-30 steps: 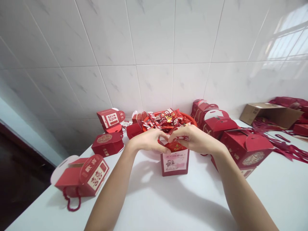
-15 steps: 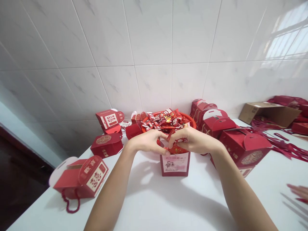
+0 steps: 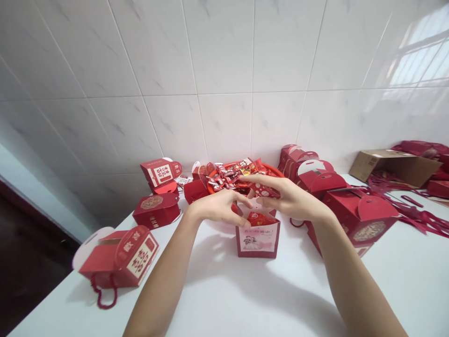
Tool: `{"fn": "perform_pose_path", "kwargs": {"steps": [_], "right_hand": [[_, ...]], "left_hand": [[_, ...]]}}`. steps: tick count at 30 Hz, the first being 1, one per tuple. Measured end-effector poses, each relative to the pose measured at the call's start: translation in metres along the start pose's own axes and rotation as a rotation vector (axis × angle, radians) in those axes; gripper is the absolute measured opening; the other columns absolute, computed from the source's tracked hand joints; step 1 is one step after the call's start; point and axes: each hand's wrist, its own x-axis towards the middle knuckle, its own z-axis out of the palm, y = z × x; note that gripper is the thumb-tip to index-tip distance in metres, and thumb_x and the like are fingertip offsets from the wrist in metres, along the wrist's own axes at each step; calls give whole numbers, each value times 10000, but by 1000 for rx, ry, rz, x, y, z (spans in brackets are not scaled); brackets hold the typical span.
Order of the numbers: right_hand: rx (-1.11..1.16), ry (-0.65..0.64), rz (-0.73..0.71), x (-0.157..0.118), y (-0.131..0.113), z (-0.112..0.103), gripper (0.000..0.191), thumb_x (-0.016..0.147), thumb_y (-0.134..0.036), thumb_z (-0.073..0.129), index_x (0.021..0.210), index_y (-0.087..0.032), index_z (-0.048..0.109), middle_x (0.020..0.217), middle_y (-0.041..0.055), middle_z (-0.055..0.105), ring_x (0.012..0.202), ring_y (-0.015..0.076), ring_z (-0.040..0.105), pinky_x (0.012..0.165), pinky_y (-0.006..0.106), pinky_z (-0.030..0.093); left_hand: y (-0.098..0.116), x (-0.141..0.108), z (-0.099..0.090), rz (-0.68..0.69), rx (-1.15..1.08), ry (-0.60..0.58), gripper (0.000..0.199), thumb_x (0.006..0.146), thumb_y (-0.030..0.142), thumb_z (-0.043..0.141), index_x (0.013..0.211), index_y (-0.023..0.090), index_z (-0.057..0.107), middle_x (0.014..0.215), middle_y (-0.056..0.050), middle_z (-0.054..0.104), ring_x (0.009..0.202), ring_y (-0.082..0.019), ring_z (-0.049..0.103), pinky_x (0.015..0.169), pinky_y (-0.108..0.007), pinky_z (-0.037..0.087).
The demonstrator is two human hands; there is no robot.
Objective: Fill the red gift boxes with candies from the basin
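Observation:
A small red gift box [image 3: 257, 241] with a pink picture label stands upright on the white table, its top open. Inside it lies a shiny red-orange wrapped packet [image 3: 259, 219]. My left hand [image 3: 220, 207] grips the box's left side, thumb over the front rim. Above the opening, my right hand [image 3: 286, 196] pinches a red candy packet [image 3: 264, 190] with pale spots between thumb and fingers. Just behind, a round red basket [image 3: 278, 171] is heaped with wrapped candies [image 3: 228, 175], partly hidden by my hands.
Red gift boxes stand at left [image 3: 119, 257], farther back left [image 3: 156, 210], and in a row at right [image 3: 361, 210]. A cardboard carton [image 3: 393, 166] and dark red ribbons [image 3: 403, 206] lie at the far right. A tiled wall [image 3: 224, 117] rises behind the table.
My right hand has lifted up and away from the box opening, with the spotted packet in it. The red-orange packet now sits lower in the box. Another person's hand at right has left view.

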Motion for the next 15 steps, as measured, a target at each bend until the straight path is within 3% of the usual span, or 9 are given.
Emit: {"fn": "perform_pose_path", "kwargs": {"steps": [3, 6, 10, 15], "right_hand": [[-48, 79, 51, -4, 1, -3, 619, 897, -198, 559, 1481, -306, 385, 1240, 59, 653, 921, 211, 667, 766, 328, 555], [-129, 67, 106, -1, 1, -1, 386, 882, -202, 577, 1265, -226, 533, 1045, 52, 664, 766, 179, 611, 662, 297, 502], [-234, -129, 107, 3, 1, 3, 93, 841, -107, 567, 876, -185, 602, 760, -17, 594, 655, 126, 497, 590, 241, 379], [-192, -52, 91, 3, -2, 1, 83, 902, -203, 565, 859, -167, 626, 712, -26, 578, 613, 108, 456, 559, 225, 330]], "left_hand": [[-1, 1, 1, -2, 29, 11, 572, 682, 432, 827, 1211, 253, 708, 1205, -37, 712, 1020, -240, 675, 841, -284, 495], [-2, 1, 1, 42, 38, 24, 556, 692, 440, 819, 1205, 256, 709, 1257, -41, 693, 1114, -257, 638, 906, -299, 479], [-5, 2, 1, 99, -4, -1, 505, 703, 435, 809, 1164, 247, 724, 1172, -37, 724, 1046, -244, 663, 871, -297, 493], [-6, 3, 2, 63, -33, 18, 504, 681, 444, 821, 1130, 237, 726, 1146, -41, 724, 997, -240, 684, 821, -292, 503]]}}
